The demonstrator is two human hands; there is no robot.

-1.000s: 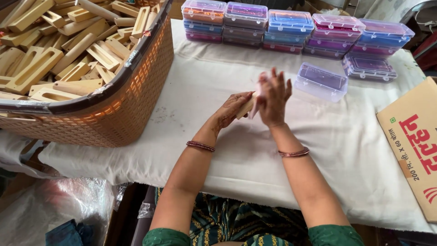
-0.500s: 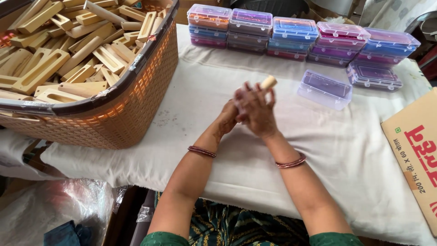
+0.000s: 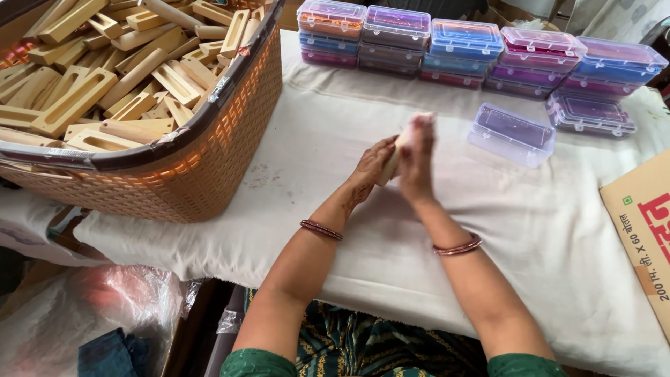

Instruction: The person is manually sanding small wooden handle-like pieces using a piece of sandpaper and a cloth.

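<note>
Over the middle of the white cloth, my left hand (image 3: 370,164) and my right hand (image 3: 417,157) press together around a small pale wooden piece (image 3: 392,159). The piece stands between the palms, and the right hand is blurred. A clear plastic box with a purple tint (image 3: 511,134) lies shut on the cloth just to the right of my hands.
A large tan woven basket (image 3: 202,160) full of pale wooden pieces fills the left. Stacks of clear coloured plastic boxes (image 3: 453,49) line the far edge of the white-clothed table (image 3: 335,230). A cardboard box (image 3: 642,230) sits at the right; a plastic bag (image 3: 105,314) lies below left.
The hands have stayed together on the wooden piece, shifting it between the palms. The view has drifted a little; nothing else moved.
</note>
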